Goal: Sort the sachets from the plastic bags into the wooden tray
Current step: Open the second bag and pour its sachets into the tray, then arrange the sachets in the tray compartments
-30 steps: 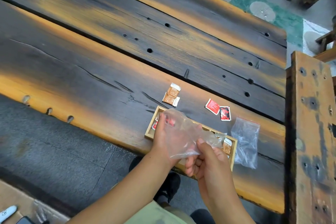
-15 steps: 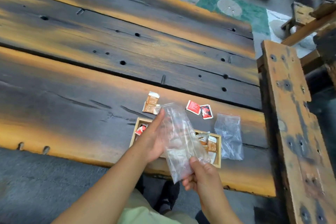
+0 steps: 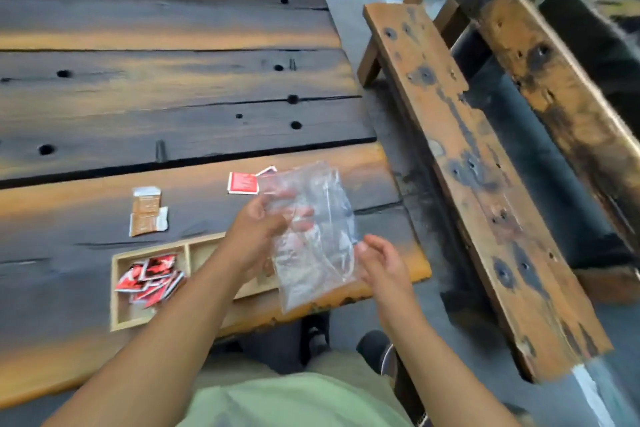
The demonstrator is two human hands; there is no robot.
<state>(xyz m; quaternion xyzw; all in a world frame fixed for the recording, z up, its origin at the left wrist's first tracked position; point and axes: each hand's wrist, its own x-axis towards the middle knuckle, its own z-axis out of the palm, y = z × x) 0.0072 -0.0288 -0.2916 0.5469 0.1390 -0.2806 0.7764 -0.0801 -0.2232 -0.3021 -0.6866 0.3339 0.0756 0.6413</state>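
1. partly done: left of the grip, the wooden tray (image 3: 149, 252) holds a pile of red sachets (image 3: 149, 276) in its left compartment.
2. to do: two brown sachets (image 3: 147, 211) and a loose red sachet (image 3: 242, 183) lie on the table (image 3: 207, 80) beyond the grip.
3. the left hand (image 3: 258, 229) grips the plastic bag (image 3: 311, 246) (seemingly empty); the right hand (image 3: 379, 260) hangs loose-fingered beside it.

The right hand (image 3: 381, 260) no longer pinches the plastic bag (image 3: 318, 253); its fingers are now relaxed just right of the bag. The left hand (image 3: 258, 229) alone now grips the bag, which has shifted right and covers the right part of the wooden tray (image 3: 116, 288).
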